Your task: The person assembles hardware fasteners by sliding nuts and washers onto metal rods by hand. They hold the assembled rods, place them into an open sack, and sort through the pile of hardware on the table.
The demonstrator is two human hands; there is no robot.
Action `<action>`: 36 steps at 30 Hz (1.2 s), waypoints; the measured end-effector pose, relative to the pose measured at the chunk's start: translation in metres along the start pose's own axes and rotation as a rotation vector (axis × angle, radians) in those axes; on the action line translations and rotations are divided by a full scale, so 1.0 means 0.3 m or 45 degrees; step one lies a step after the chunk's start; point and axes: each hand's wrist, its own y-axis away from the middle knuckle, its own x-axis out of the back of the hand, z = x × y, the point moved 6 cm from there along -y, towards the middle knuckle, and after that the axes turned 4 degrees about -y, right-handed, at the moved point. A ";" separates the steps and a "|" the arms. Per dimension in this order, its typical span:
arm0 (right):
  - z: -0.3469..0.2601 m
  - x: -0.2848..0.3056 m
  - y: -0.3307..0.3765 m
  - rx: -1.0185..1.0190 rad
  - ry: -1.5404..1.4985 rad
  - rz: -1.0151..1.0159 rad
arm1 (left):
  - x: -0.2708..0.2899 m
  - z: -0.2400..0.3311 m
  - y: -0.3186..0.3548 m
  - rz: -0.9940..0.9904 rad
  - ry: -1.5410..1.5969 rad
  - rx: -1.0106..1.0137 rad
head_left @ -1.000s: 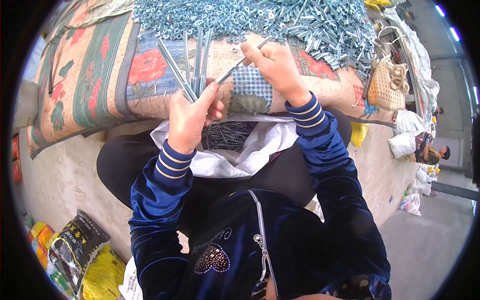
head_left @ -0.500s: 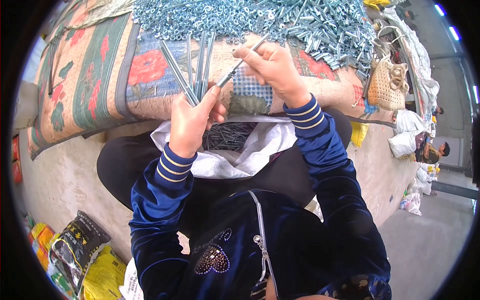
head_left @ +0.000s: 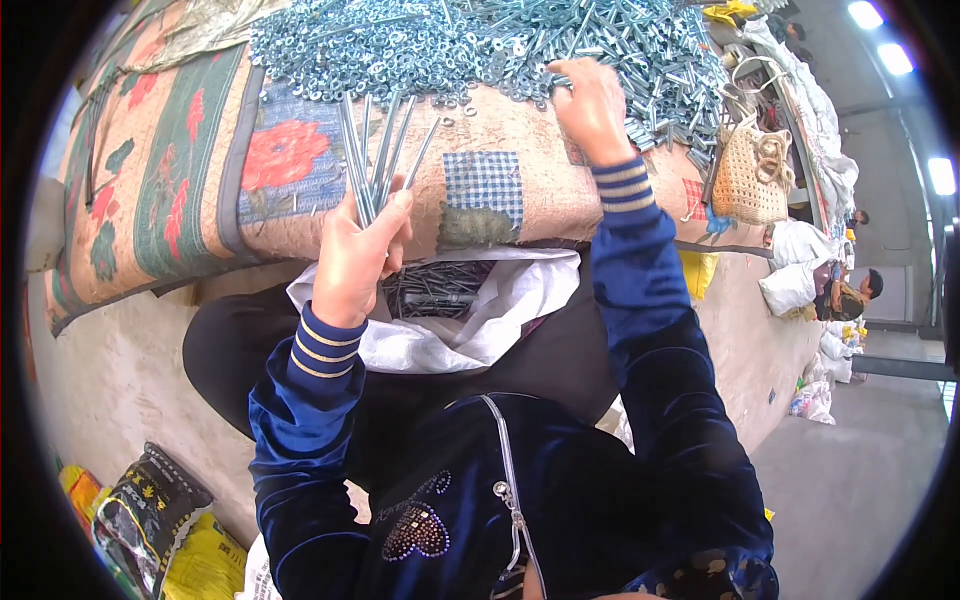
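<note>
Several thin metal rods stick up from the left hand, which grips them low and hides their bottoms. They look stiff and maybe slippery; low down seems best to hold. The right hand curls at the metal pile; I cannot tell if it holds anything.

From here the left hand hides the lower ends of the metal rods; I can't tell whether the right hand's bent fingers pinch anything; the top edge cuts off the metal heap, and a distant person's doings are too small to make out
</note>
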 end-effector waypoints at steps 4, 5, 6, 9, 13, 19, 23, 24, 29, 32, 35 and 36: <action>0.053 -0.076 -0.034 0.265 0.231 0.080 | -0.010 -0.044 -0.019 -0.107 0.244 0.175; 0.039 -0.070 -0.046 0.279 0.230 0.069 | -0.008 -0.057 -0.019 -0.137 0.305 0.250; 0.024 -0.035 -0.041 0.312 0.120 0.212 | -0.003 -0.060 -0.022 -0.127 0.302 0.251; 0.067 -0.051 -0.025 -0.204 -0.617 -0.110 | -0.026 -0.073 -0.025 -0.204 0.422 0.278; -0.103 -0.055 0.073 -0.540 -1.824 -0.543 | -0.041 -0.074 -0.022 -0.268 0.488 0.327; -0.217 -0.016 0.125 -0.356 -1.836 -0.670 | -0.067 -0.046 -0.009 -0.367 0.453 0.334; -0.270 0.015 0.118 0.023 -1.658 -0.571 | -0.059 -0.038 -0.004 -0.359 0.419 0.325; -0.269 0.019 0.113 0.023 -1.659 -0.572 | -0.057 -0.037 -0.003 -0.373 0.415 0.327; -0.289 0.100 0.100 0.434 -0.984 -0.438 | -0.063 -0.040 0.003 -0.359 0.335 0.331; -0.298 0.118 0.098 0.456 -1.013 -0.375 | -0.064 -0.041 0.001 -0.379 0.324 0.328; -0.298 0.124 0.099 0.436 -1.018 -0.397 | -0.069 -0.039 0.001 -0.396 0.307 0.320; -0.297 0.128 0.098 0.436 -1.018 -0.396 | -0.070 -0.037 0.002 -0.393 0.303 0.314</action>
